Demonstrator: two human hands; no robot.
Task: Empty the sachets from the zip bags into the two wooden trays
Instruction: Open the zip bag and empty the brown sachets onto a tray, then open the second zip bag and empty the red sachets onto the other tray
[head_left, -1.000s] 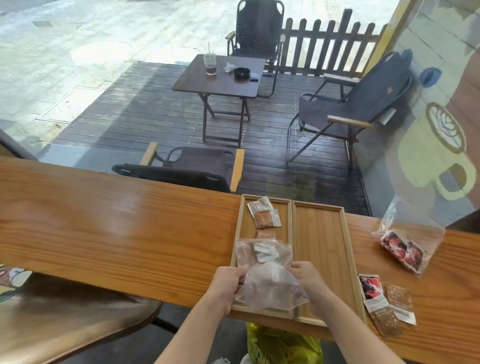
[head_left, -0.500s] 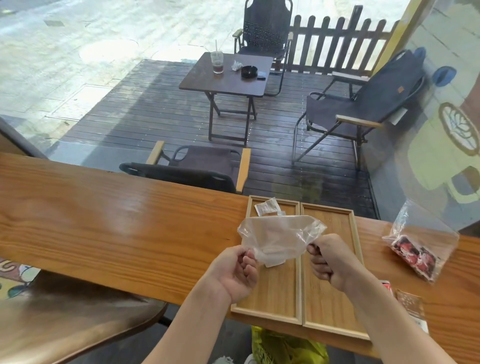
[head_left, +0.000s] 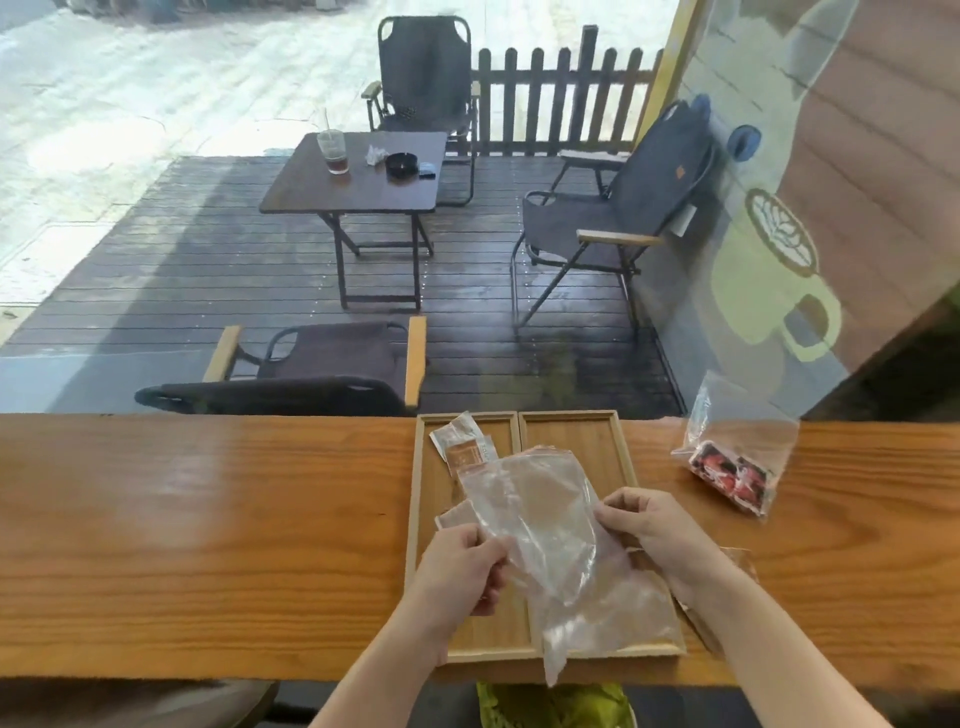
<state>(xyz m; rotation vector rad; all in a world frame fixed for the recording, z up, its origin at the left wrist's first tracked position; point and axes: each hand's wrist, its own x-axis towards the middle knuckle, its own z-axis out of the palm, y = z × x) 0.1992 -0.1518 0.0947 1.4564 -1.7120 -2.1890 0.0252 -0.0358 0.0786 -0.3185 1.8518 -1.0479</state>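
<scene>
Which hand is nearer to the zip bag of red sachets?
Right. The right hand is just left of the red-sachet zip bag; the left hand lies farther off, across the clear bag.

A clear, empty-looking zip bag (head_left: 540, 525) hangs crumpled above two shallow wooden trays set side by side on the bench, pinched at its edges by the left hand (head_left: 462, 564) and the right hand (head_left: 657, 530). The left tray (head_left: 422, 519) holds brown and white sachets (head_left: 465, 449) at its far end, and the right tray (head_left: 571, 434) shows bare wood. A second zip bag (head_left: 737, 457) with red-and-black sachets lies on the bench to the right, apart from the trays.
</scene>
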